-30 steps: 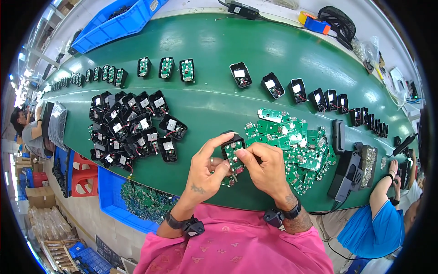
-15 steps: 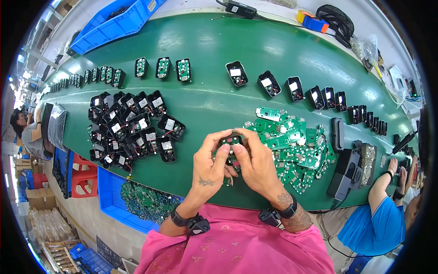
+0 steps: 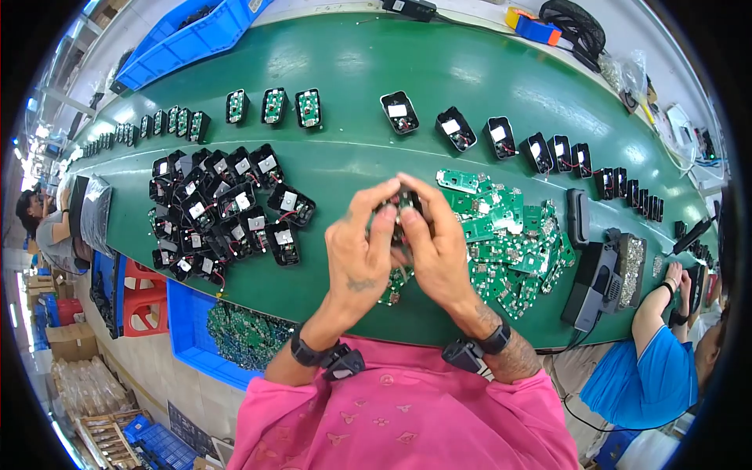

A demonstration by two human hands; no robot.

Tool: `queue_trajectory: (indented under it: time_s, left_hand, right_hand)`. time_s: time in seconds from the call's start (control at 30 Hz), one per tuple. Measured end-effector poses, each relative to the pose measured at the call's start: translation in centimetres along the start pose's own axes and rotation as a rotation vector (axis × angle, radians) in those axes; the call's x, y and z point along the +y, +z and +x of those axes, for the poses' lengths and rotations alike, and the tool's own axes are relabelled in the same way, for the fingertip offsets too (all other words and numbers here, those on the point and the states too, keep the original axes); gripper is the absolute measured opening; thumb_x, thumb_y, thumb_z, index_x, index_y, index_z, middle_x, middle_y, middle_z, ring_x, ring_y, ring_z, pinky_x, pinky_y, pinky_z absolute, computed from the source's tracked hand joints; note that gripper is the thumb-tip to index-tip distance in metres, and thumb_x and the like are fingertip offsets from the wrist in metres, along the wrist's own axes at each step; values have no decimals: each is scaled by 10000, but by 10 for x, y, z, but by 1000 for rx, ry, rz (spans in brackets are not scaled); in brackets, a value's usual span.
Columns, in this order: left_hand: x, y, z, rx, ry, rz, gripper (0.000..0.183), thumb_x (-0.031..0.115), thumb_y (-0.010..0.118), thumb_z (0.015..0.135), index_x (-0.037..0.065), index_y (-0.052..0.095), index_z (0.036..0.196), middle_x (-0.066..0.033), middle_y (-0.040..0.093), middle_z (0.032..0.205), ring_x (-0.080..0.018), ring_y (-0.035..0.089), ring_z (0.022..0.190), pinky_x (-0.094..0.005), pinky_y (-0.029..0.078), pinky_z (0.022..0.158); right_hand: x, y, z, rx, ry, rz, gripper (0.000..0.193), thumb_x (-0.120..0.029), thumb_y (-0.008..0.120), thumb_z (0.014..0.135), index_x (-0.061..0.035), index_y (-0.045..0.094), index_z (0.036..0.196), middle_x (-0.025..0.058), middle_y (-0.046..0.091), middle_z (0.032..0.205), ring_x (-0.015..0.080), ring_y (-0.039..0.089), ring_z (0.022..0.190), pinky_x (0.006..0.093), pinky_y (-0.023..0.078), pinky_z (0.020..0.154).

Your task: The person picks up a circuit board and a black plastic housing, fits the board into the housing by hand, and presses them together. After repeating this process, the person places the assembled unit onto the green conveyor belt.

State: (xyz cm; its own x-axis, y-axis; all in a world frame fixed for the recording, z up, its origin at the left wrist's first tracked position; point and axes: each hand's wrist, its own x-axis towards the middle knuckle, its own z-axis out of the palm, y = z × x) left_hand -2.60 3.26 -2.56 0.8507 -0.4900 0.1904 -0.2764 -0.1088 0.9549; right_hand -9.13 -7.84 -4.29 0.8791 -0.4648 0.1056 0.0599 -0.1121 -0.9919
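Observation:
Between both hands, over the middle of the green table, is a small black plastic housing [image 3: 406, 197], partly hidden by fingers and a little blurred. My left hand [image 3: 356, 251] wraps its left side, the thumb pressed along it. From the other side my right hand [image 3: 432, 247] grips it, thumb also on top. Left of my hands lies a heap of open black housings [image 3: 235, 205] with white squares and red wires inside. A loose pile of green circuit boards [image 3: 509, 247] spreads close by my right hand.
Housings with green boards [image 3: 274, 106] line the far left; open housings [image 3: 456, 128] line the far right. Right of the boards stands a dark grey device [image 3: 593, 286]. Blue bins [image 3: 184, 51] sit at the back and below the table's left edge. A co-worker's arm [image 3: 654, 313] rests at right.
Both hands have moved a little farther from me with the black housing. It has turned, and the fingers cover more of it.

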Motion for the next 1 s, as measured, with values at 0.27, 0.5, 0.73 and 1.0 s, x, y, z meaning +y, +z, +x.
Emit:
queue_trajectory:
  time_s: [0.27,0.5,0.73,1.0]
  left_hand:
    - [-22,-36,124,-63,-165,124,240,50,468,965,-11,572,1172,-151,625,848,-223,676,522,-344,581,465]
    - [-79,-33,166,-97,-261,439,344,144,531,969,69,556,1303,-238,657,1045,-362,718,737,-480,539,777]
    - [-26,8,150,-443,61,1113,952,343,802,753,139,292,1531,-243,316,1547,-455,543,1214,-492,481,1003]
    - [-27,28,143,-346,308,845,690,266,811,699,103,577,1328,-171,569,1247,-355,656,956,-444,537,839]
  right_hand:
    - [-20,-33,9,-436,-451,-801,485,-85,778,730,-78,627,1191,119,571,1081,311,547,965,404,481,841]
    - [0,-29,-9,-706,-344,-910,382,-103,815,671,-75,626,1002,103,575,1102,332,507,1062,412,453,903]
    - [-3,-46,-3,-536,-205,-543,274,-124,773,783,-54,609,991,112,654,907,302,638,821,410,520,711]
    - [-2,-78,9,-196,137,358,514,19,764,801,2,515,1250,26,589,860,93,631,684,219,516,538]
